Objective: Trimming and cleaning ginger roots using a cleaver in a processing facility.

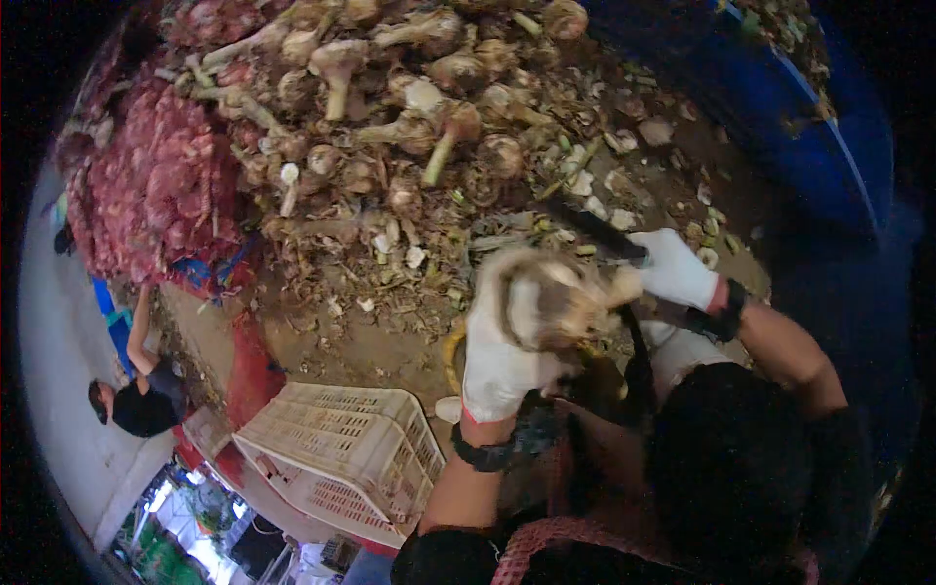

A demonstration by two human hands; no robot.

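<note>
Both hands wear white gloves in the head view. My left hand (504,344) is closed around a blurred garlic bulb with a cut stalk (574,300); its fingers are partly hidden by blur. My right hand (676,270), just to the right, grips a dark tool (596,228), whose long dark part points up and left; its exact kind cannot be told. A pale piece of stalk lies against the right hand's glove. Beyond the hands rises a heap of garlic bulbs with stalks (461,124), with loose skins and cut bits at its near edge.
Red mesh sacks of garlic (153,183) stand at the left. A white plastic crate (329,431) lies tilted at the lower left. Another person (142,402) is at the far left, arm against the sacks. Blue sheeting (826,168) hangs at the right.
</note>
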